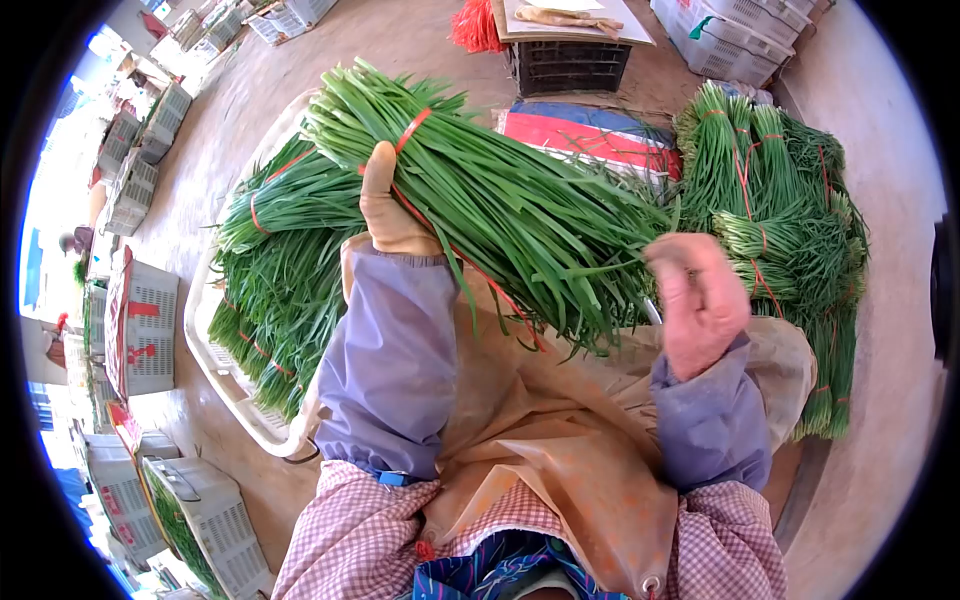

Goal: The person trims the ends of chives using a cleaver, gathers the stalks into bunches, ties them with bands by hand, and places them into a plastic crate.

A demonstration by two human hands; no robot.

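My left hand (392, 205), in a tan glove, is wrapped round a thick bundle of garlic chives (510, 190) near its pale cut ends. A red tie (412, 130) circles the bundle just above my thumb, and a long red strand hangs along its underside. The leaf tips fan out toward the right. My right hand (697, 300), bare and slightly blurred, is beside those tips with its fingers curled together. Whatever it may pinch is too small to make out. A brown apron (560, 430) covers my lap below the bundle.
At left, a white crate (215, 350) holds several tied chive bundles (290, 270). More bundles (790, 230) are stacked at right beside a red and blue sack (590, 135). Ahead stands a board on a black crate (568, 68). Grey crates (150, 320) line the far left.
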